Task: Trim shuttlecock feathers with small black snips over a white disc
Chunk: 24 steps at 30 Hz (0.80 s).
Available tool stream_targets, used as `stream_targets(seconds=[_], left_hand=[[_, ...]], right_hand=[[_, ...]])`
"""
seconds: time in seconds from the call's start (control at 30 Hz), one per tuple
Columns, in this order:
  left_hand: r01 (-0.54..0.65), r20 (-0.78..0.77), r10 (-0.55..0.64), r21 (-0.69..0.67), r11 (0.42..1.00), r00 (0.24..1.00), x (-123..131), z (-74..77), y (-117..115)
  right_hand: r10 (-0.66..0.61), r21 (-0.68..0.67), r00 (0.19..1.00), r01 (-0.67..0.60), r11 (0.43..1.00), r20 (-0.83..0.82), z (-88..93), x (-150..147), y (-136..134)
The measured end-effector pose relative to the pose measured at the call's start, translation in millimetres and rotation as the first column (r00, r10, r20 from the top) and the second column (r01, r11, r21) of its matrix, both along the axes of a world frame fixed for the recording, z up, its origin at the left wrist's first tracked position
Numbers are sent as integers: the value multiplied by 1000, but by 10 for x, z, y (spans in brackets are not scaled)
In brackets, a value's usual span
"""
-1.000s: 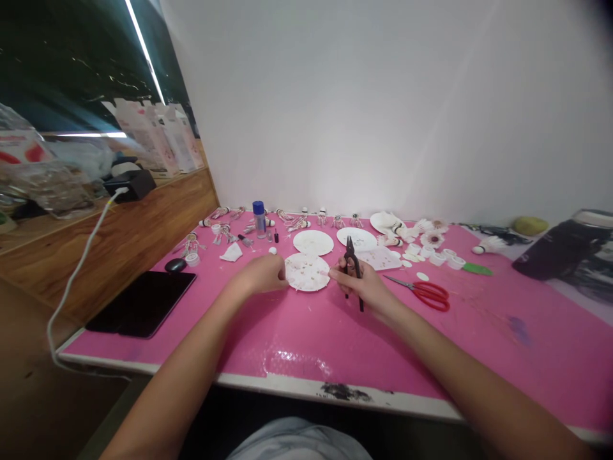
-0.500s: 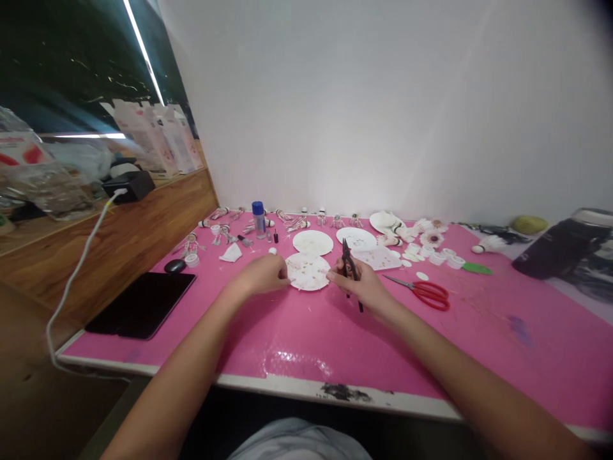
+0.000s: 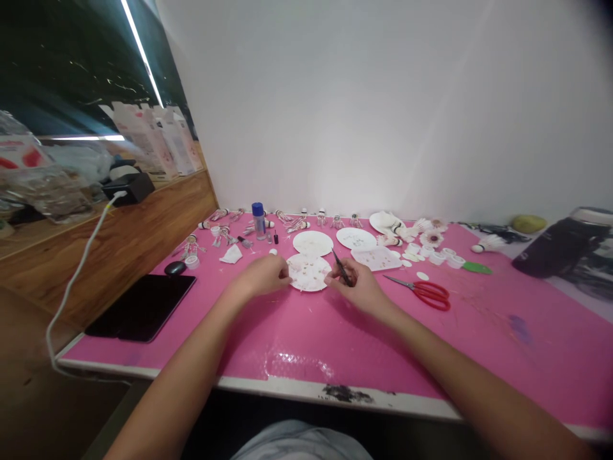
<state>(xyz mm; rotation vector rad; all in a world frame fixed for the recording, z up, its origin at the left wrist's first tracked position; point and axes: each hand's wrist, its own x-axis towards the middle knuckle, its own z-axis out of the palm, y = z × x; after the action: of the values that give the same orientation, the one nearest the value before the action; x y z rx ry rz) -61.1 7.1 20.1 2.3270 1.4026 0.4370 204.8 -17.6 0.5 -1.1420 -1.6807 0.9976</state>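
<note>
A round white plate (image 3: 309, 273) with small gold-coloured bits scattered on it lies between my hands. My left hand (image 3: 269, 275) is closed, thumb and fingers pinched at the plate's left rim; anything between the fingertips is too small to make out. My right hand (image 3: 357, 287) is wrapped around black-handled pliers (image 3: 341, 267), whose tip points up and away from me. The thumb and index fingertip of that hand meet at the plate's right rim. Behind it are two more white plates, a nearer plate (image 3: 313, 243) and a farther plate (image 3: 355, 238) holding small bits.
Red-handled scissors (image 3: 426, 294) lie right of my right hand. A white tray (image 3: 377, 258) sits behind that hand. Several shuttlecocks (image 3: 297, 225) line the wall, near a blue-capped bottle (image 3: 258, 220). A black tablet (image 3: 143, 306) lies left, a dark flask (image 3: 558, 246) right.
The pliers have turned in my right hand, from nearly upright to leaning left, with the handles now mostly hidden in the palm. My left hand has barely moved.
</note>
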Motion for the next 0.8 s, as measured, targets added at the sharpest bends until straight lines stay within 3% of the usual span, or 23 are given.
stream_targets(seconds=[0.33, 0.57, 0.8], left_hand=[[-27, -154, 33, 39, 999, 988, 12, 63, -10], [-51, -152, 58, 52, 997, 987, 18, 75, -36], [-49, -165, 54, 35, 998, 985, 27, 70, -40]], right_hand=[[-60, 85, 985, 47, 995, 160, -60, -17, 11], [-60, 172, 977, 24, 985, 203, -118, 4, 42], [-114, 285, 910, -5, 959, 398, -98, 73, 36]])
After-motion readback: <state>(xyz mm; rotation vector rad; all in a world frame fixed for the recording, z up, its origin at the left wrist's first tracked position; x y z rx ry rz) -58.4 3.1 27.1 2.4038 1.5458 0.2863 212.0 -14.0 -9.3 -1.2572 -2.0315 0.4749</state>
